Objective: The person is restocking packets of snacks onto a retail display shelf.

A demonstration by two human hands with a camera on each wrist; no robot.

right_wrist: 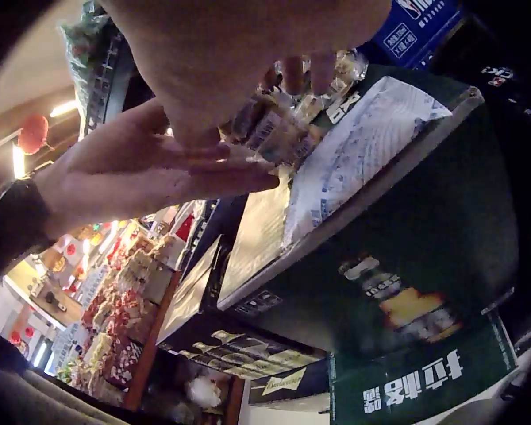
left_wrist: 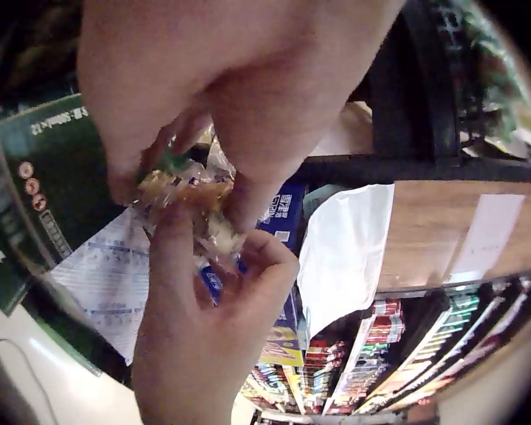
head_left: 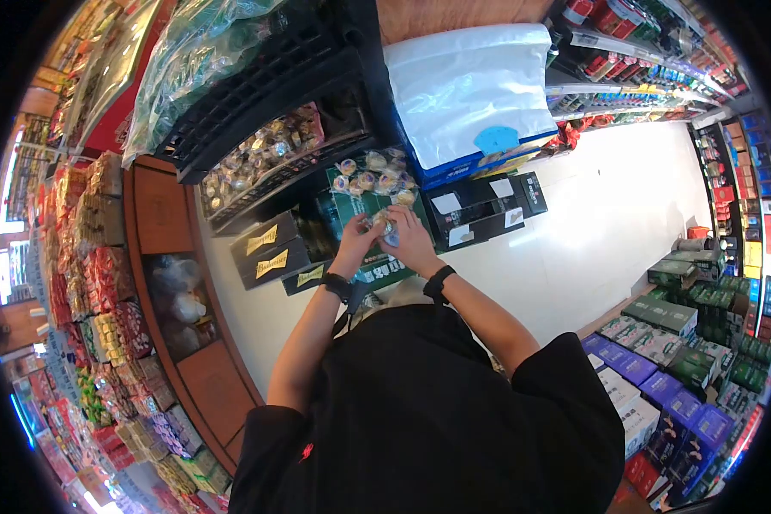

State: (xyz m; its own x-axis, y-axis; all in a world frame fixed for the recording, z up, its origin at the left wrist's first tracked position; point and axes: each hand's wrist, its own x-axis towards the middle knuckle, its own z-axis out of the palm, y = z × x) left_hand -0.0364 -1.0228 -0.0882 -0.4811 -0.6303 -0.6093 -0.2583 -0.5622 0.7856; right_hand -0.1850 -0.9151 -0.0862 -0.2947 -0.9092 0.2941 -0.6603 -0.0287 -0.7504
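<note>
Both hands meet over a green carton [head_left: 348,206]. The left hand [head_left: 355,248] and the right hand [head_left: 413,245] pinch a small clear-wrapped item [head_left: 389,230] between their fingertips. In the left wrist view the crinkled wrapper [left_wrist: 190,190] shows gold, green and pale parts, partly covered by fingers. Several similar round wrapped pieces [head_left: 366,182] lie on the carton just beyond the hands. A white sheet with blue print [right_wrist: 363,150] rests on the carton top below the hands. Its contents, if any, cannot be told.
A black crate [head_left: 287,163] of wrapped pieces stands to the left, near Budweiser cartons [head_left: 271,264]. White plastic [head_left: 471,94] covers a blue box at the back right; dark cartons [head_left: 488,211] stand below it. A wooden cabinet [head_left: 176,291] and stocked shelves flank the white floor.
</note>
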